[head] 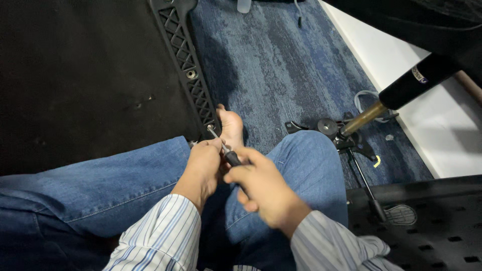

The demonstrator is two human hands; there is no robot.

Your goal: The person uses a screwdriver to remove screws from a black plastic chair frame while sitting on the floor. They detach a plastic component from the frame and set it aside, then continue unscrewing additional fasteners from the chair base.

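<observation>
My right hand [261, 188] grips the dark handle of a screwdriver [227, 151]. Its metal shaft points up-left to the lower end of a black ribbed plastic bracket [187, 65] on the underside of a black fabric chair seat [85, 75]. My left hand [203, 168] pinches the shaft near the tip, close to the bracket's bottom corner. My legs in blue jeans [100, 185] are folded on the floor. A bare foot [231, 128] lies just beyond my hands.
Blue carpet [281, 65] covers the floor. A chair gas cylinder with a brass rod [391, 103] and a metal mechanism [331, 128] lie to the right. A black perforated panel [427, 226] sits at lower right, a white wall base [401, 90] runs along the right.
</observation>
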